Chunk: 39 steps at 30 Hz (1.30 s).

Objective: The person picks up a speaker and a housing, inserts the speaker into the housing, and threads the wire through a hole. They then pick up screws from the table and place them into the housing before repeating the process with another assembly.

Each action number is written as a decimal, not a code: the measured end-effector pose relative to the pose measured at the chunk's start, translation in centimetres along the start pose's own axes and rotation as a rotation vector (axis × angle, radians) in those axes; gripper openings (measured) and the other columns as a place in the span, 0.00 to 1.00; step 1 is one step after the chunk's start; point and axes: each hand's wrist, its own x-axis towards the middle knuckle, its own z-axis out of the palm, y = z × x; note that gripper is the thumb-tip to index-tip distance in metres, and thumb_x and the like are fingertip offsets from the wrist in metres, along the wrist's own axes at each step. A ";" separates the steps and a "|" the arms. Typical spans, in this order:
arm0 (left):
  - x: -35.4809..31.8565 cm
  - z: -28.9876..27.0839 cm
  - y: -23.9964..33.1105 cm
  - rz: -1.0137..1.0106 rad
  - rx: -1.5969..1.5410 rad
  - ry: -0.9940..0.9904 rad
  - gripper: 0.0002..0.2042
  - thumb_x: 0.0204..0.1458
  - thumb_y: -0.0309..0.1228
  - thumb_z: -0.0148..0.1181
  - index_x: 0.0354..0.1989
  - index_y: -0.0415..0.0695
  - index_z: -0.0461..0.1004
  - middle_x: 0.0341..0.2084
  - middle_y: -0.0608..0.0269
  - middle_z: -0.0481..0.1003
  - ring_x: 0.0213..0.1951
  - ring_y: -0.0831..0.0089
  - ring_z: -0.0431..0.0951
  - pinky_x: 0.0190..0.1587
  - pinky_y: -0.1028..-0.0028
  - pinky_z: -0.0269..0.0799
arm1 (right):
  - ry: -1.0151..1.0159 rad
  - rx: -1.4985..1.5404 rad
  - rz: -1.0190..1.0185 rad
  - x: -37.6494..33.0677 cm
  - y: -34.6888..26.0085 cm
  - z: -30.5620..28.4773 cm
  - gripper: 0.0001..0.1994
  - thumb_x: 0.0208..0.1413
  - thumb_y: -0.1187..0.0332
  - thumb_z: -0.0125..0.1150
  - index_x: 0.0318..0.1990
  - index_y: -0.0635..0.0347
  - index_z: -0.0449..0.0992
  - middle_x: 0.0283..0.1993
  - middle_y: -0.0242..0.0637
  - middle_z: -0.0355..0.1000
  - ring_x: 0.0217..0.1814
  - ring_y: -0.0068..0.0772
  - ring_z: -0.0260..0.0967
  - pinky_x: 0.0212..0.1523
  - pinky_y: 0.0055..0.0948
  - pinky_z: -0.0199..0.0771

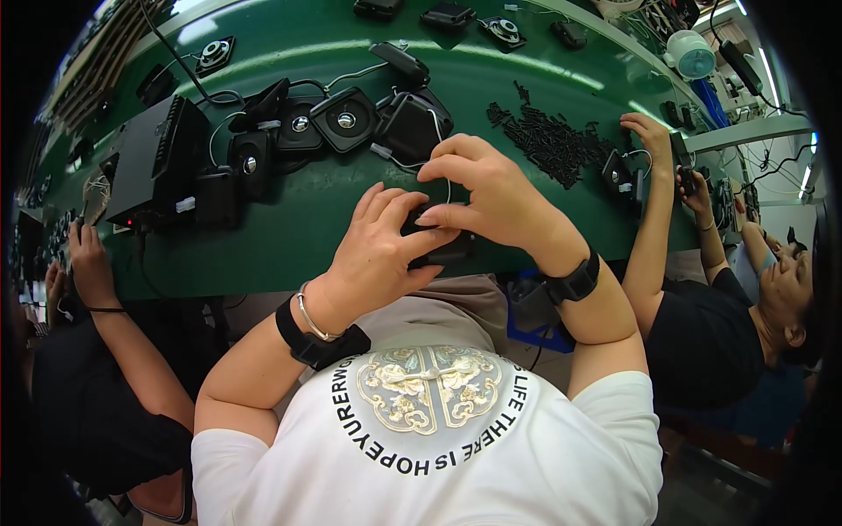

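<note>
A small black speaker box [452, 249] lies at the table's near edge, mostly covered by my hands. My left hand [373, 250] is closed around its left side, fingers bent over the top. From the right, my right hand [491, 188] curls over the same box, its thumb low against it and its index finger bent above. A thin white cable [450, 191] runs between that thumb and index finger; the exact grip is partly hidden. Just beyond lies another black speaker box [414, 127], with a white connector [381, 151] beside it.
Several black speakers [345, 120] with cables lie to the left, near a black box-shaped device [158, 162] with a red light. A pile of small black parts [557, 140] spreads at right on the green table [333, 254]. Co-workers' hands [651, 140] work on both sides.
</note>
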 end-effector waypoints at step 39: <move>-1.0 0.9 -1.7 0.032 0.017 0.072 0.27 0.32 0.31 0.73 0.48 0.59 0.80 0.48 0.54 0.73 0.54 0.54 0.71 0.63 0.47 0.58 | 0.200 -0.269 -0.315 -5.9 -2.3 5.0 0.10 0.35 0.72 0.70 0.29 0.55 0.77 0.31 0.28 0.67 0.33 0.33 0.66 0.38 0.34 0.63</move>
